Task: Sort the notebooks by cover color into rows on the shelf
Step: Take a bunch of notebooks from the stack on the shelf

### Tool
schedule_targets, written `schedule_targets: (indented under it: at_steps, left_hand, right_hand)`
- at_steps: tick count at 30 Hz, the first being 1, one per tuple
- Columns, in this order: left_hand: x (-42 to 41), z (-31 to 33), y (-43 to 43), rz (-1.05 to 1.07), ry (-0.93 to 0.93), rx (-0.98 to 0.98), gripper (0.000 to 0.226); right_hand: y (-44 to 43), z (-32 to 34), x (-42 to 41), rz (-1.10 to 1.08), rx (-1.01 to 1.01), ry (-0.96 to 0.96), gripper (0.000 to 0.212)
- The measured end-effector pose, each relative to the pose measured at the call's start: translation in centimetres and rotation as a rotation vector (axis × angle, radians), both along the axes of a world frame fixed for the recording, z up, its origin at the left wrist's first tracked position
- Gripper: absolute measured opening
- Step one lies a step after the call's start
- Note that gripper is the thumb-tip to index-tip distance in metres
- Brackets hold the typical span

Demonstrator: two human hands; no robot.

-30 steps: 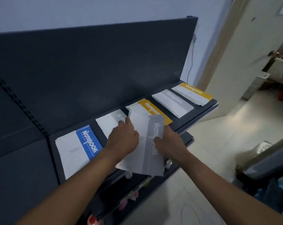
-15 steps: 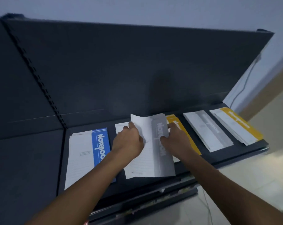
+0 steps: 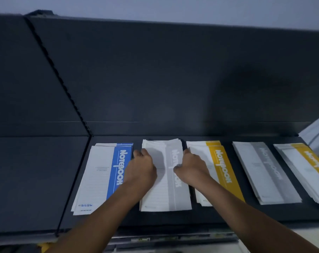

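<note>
With both hands, left and right, pressed flat on the grey stack (grip spread, nothing pinched), an uneven push could skew it toward 3 o'clock into the yellow stack.

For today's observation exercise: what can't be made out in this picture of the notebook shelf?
- Head view: middle of the grey notebook pile, under the left hand and right hand.
- Rightmost yellow pile, cut off by the frame edge.
- Small print on the blue notebook, too small.
</note>
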State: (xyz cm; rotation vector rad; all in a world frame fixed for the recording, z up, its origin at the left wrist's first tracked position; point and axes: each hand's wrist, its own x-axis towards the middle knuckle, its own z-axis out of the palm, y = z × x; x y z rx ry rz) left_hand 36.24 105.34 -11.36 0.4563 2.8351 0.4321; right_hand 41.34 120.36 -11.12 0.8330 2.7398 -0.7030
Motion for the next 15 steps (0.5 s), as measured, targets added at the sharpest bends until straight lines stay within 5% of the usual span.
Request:
schedule_targets:
  at_steps: [15]
  left_hand:
    - [-0.2, -0.5, 0.0, 0.09, 0.148, -0.09, 0.039]
  right_hand:
    - [1.1, 0.1, -1.0, 0.187, 0.216, 0.065, 0.023]
